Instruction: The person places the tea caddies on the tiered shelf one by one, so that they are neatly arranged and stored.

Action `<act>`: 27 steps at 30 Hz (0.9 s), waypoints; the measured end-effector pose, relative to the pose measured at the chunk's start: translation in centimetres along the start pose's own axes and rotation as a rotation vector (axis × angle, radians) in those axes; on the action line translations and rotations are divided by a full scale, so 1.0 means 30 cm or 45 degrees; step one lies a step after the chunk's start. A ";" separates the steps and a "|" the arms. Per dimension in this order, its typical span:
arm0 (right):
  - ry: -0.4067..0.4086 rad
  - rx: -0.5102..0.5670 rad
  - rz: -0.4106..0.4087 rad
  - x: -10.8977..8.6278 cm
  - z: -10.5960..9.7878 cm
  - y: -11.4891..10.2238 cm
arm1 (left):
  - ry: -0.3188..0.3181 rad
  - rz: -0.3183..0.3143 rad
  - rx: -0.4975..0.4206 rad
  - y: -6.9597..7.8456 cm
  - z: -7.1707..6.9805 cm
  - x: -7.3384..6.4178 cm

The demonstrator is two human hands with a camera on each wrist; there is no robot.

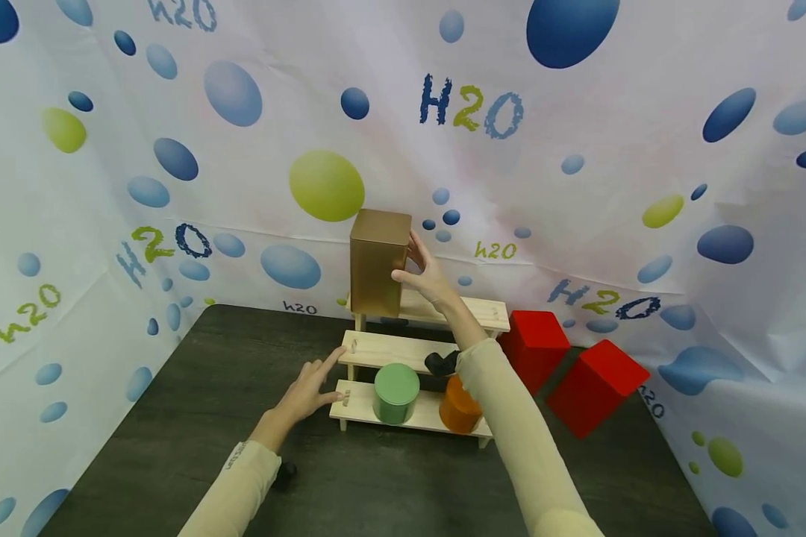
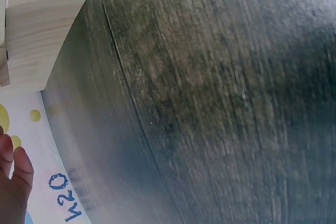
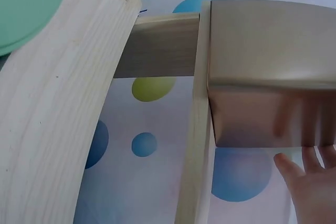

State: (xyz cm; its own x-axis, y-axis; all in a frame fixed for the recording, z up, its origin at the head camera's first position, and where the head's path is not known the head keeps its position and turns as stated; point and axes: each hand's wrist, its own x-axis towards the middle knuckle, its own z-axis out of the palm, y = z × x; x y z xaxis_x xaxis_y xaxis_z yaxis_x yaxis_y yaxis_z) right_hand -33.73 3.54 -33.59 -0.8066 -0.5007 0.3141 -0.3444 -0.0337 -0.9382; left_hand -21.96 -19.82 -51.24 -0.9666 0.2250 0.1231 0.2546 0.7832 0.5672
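A tall gold-brown box point(image 1: 378, 265) stands upright at the left end of the top step of a pale wooden three-step rack point(image 1: 383, 348). My right hand point(image 1: 426, 277) is at the box's right side with its fingers spread. In the right wrist view, the fingertips point(image 3: 311, 156) lie close along the box point(image 3: 273, 45); whether they touch is unclear. Beside the rack's left end is my left hand point(image 1: 307, 388), its index finger reaching the middle step and its thumb by the bottom one. A green round tin point(image 1: 396, 395) and an orange one point(image 1: 460, 406) stand on the bottom step.
Two red boxes point(image 1: 536, 347) stand right of the rack on the dark wood-grain table point(image 1: 242, 373). A small black object point(image 1: 442, 364) shows by the middle step, partly behind my right sleeve. A printed white curtain point(image 1: 389, 149) hangs close behind the rack.
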 end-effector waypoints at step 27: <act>0.059 0.022 0.017 0.051 -0.016 0.100 | -0.014 -0.018 -0.010 0.005 -0.004 0.003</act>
State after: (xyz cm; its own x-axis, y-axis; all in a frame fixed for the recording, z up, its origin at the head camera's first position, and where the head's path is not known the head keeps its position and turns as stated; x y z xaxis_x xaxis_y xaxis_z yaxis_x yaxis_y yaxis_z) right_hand -36.22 3.09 -35.86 -0.8325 -0.4608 0.3075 -0.3256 -0.0421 -0.9446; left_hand -22.02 -19.76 -51.04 -0.9697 0.2201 0.1063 0.2405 0.7819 0.5752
